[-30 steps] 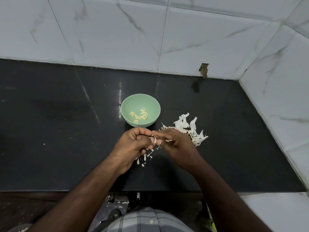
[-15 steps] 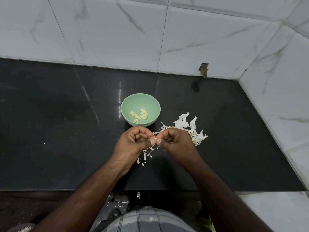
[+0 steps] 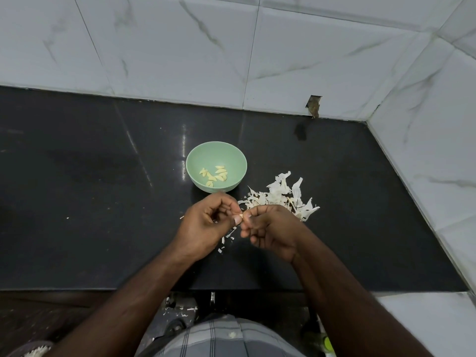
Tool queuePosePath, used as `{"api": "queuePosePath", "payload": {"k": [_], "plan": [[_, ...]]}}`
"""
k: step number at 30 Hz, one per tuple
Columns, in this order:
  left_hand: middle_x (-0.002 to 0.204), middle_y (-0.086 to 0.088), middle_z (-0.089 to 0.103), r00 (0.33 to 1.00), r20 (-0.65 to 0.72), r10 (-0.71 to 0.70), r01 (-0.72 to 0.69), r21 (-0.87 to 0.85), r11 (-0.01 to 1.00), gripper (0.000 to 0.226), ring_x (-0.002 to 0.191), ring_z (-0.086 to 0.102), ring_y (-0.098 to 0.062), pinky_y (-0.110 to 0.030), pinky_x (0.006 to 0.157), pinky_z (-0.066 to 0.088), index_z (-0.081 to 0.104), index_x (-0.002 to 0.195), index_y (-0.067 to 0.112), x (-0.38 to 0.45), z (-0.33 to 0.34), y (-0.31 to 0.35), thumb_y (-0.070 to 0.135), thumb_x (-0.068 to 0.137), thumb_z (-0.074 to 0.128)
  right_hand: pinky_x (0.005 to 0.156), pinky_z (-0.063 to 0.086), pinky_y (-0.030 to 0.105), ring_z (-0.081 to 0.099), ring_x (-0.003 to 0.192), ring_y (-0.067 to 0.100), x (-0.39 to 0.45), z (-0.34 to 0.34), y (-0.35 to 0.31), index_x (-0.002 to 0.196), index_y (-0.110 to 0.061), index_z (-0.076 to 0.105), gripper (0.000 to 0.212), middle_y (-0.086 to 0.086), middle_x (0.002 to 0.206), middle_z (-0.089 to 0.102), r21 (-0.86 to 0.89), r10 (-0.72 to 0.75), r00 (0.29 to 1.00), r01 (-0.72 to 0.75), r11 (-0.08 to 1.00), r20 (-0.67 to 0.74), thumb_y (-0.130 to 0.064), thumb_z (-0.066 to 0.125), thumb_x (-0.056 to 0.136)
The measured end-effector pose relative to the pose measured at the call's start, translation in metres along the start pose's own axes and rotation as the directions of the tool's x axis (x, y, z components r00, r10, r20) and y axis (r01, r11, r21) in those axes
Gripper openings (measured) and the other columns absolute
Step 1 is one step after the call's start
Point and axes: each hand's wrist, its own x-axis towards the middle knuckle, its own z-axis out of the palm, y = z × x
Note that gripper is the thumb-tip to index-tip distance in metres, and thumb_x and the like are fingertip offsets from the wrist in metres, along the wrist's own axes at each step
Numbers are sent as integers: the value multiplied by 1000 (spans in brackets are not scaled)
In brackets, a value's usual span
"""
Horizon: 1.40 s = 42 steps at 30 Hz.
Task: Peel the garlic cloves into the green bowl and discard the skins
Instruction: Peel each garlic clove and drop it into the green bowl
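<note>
A green bowl (image 3: 233, 157) stands on the black counter (image 3: 103, 189) and holds several peeled garlic cloves (image 3: 213, 174). Just in front of the bowl my left hand (image 3: 206, 228) and my right hand (image 3: 270, 229) meet fingertip to fingertip. Both pinch one small garlic clove (image 3: 241, 215), of which only a pale tip shows between the thumbs. A heap of white garlic skins (image 3: 282, 195) lies on the counter behind my right hand. Small skin scraps (image 3: 226, 237) are scattered under my hands.
White marble-tiled walls close off the counter at the back and on the right (image 3: 425, 163). A small hole (image 3: 313, 105) breaks the back wall's base. The counter's front edge (image 3: 231, 289) runs below my forearms, with skin bits on the floor (image 3: 183, 309) beneath.
My hands have stayed together over the same spot, fingers shifting slightly around the clove. A curl of skin seen between the fingers a second ago no longer shows.
</note>
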Motion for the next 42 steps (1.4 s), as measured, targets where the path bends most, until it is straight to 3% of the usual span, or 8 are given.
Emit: {"api": "queuePosePath", "payload": {"k": [5,12,24,26,28,32,36,42], "plan": [[72,-13,61,981,-135,-143,122,-151,981,20,66,57,-15,-22,63,51,66,79,8,4,6,6,-9,80,75,56,44,22,56,62,14,7,9,11,77,-10,68,21,5,65,64,-176,-337,931,312,934,-138,6,60,90],[75,-14,62,829,72,-555,484,-592,645,23,56,57,-11,-16,50,48,60,78,12,6,6,19,-9,85,63,71,49,28,60,79,6,16,6,30,81,-18,67,12,-10,80,65,-724,-848,529,571,388,-36,-8,66,85],[78,-14,65,800,14,-600,469,-638,611,17,62,59,-13,-17,51,50,62,82,11,6,13,14,-5,88,66,67,50,30,60,80,10,21,4,32,87,-19,67,12,-7,87,64,-880,-885,463,438,184,45,-17,55,89],[82,-19,64,848,-62,-527,411,-550,727,16,65,56,-16,-18,54,49,61,86,8,6,15,11,-6,87,67,67,48,28,57,76,6,20,4,30,82,-20,66,8,-11,81,62,-865,-852,524,422,271,-11,-15,61,87],[87,-24,64,899,-142,-414,323,-423,846,17,71,57,-20,-24,65,50,63,85,6,6,15,8,-10,84,69,65,49,29,59,68,8,18,5,24,77,-19,67,13,-9,70,65,-743,-703,700,400,537,-131,-11,69,86],[83,-11,70,956,-143,-256,206,-294,933,22,79,64,-19,-29,77,55,63,82,6,7,12,6,-15,81,70,55,45,25,60,58,15,9,6,13,76,-9,67,20,4,63,65,-174,-315,942,293,940,-114,4,62,90],[79,1,73,977,-103,-185,157,-235,959,21,77,66,-9,-21,72,55,63,86,5,7,9,8,-14,82,70,54,46,23,60,59,14,4,1,10,75,-10,70,24,6,71,65,61,-161,987,160,985,8,0,58,94],[85,-14,70,969,-163,-187,161,-160,974,19,78,64,-16,-22,73,56,67,89,8,7,11,5,-9,83,72,56,45,25,59,64,17,9,3,13,89,1,71,8,11,70,66,23,-297,948,301,953,-119,6,66,87]]}}
